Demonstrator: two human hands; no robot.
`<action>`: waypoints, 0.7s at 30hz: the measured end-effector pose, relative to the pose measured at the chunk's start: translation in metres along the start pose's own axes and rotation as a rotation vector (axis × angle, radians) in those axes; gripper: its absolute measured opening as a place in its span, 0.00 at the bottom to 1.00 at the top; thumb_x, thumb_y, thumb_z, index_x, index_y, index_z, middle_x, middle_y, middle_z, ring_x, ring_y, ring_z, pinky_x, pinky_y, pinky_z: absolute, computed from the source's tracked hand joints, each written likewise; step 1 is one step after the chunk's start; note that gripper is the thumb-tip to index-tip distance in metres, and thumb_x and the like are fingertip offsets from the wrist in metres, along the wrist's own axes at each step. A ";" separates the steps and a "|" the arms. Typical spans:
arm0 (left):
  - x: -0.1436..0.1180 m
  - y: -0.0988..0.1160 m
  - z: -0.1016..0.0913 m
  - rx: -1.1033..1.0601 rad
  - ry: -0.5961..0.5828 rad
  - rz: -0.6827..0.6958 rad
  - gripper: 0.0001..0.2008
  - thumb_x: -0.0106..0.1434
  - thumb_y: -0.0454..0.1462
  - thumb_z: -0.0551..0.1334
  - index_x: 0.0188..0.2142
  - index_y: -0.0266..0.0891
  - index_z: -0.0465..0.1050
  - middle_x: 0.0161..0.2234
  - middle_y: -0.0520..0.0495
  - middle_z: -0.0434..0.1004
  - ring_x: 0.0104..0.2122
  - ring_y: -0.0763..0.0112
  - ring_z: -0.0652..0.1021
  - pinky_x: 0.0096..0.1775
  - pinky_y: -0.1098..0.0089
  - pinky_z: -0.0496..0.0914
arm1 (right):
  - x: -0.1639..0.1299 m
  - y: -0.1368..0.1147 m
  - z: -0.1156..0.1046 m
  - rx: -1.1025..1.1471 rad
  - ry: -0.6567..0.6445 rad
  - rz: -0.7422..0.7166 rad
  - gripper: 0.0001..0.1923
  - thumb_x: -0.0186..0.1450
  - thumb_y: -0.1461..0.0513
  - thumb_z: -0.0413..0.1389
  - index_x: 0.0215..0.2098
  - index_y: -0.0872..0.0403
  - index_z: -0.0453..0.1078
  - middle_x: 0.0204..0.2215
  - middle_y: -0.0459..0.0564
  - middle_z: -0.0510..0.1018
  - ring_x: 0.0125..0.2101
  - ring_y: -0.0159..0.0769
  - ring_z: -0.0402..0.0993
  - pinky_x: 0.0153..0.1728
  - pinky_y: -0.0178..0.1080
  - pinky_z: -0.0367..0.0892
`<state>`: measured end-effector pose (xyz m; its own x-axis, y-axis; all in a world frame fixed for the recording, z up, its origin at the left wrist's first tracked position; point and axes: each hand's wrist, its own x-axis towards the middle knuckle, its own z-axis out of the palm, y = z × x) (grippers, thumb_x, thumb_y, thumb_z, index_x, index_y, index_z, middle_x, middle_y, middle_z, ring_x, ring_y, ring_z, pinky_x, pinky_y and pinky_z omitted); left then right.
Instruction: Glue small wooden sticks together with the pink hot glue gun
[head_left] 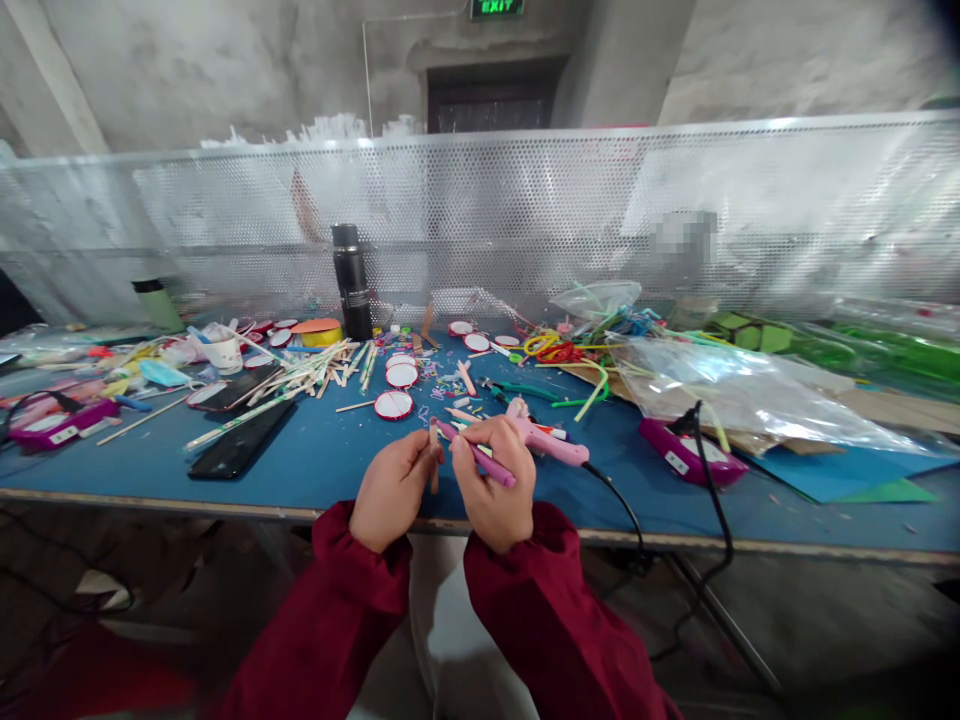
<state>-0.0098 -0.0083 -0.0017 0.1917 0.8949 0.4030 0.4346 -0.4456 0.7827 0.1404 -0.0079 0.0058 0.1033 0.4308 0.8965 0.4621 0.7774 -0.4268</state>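
Near the table's front edge, my left hand (394, 490) pinches a short flat wooden craft stick (434, 462), held upright. My right hand (495, 485) grips a purple marker pen (491, 466) like a writing tool, its tip end close to the stick's upper part. Whether the tip touches the stick I cannot tell. Just beyond my right hand lies a pink hot glue gun (551, 440) with a black cord. Green-handled pliers (525, 388) rest behind it. Round white discs with red rims (394, 404) lie beyond my left hand.
On the left are a black phone (241, 440), a pile of craft sticks (322, 368) and a paper cup (223, 354). A black bottle (351, 285) stands at the back before a perforated metal screen (495, 220). Purple power strips (690, 455) and plastic bags (742, 390) lie right.
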 end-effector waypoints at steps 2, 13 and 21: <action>0.000 0.000 0.000 0.002 0.007 0.001 0.18 0.76 0.46 0.52 0.31 0.42 0.67 0.24 0.53 0.72 0.28 0.68 0.71 0.33 0.69 0.61 | 0.000 0.000 0.000 -0.006 -0.010 0.000 0.08 0.68 0.66 0.57 0.32 0.49 0.67 0.28 0.44 0.77 0.31 0.37 0.73 0.40 0.45 0.69; -0.001 0.000 0.000 -0.007 -0.007 -0.006 0.19 0.76 0.48 0.51 0.32 0.42 0.67 0.25 0.53 0.70 0.28 0.68 0.70 0.33 0.69 0.61 | 0.001 0.000 0.000 -0.005 0.020 0.006 0.07 0.68 0.65 0.57 0.32 0.49 0.67 0.28 0.44 0.77 0.31 0.37 0.74 0.40 0.45 0.69; -0.001 -0.002 0.000 0.016 0.005 -0.007 0.18 0.76 0.48 0.52 0.33 0.41 0.68 0.26 0.53 0.70 0.29 0.68 0.70 0.33 0.70 0.60 | 0.000 0.002 0.000 -0.017 0.050 -0.001 0.06 0.68 0.66 0.57 0.33 0.49 0.68 0.28 0.45 0.77 0.32 0.38 0.75 0.40 0.45 0.69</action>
<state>-0.0109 -0.0078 -0.0036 0.1846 0.8976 0.4002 0.4497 -0.4392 0.7777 0.1408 -0.0065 0.0052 0.1466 0.4065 0.9018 0.4769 0.7697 -0.4244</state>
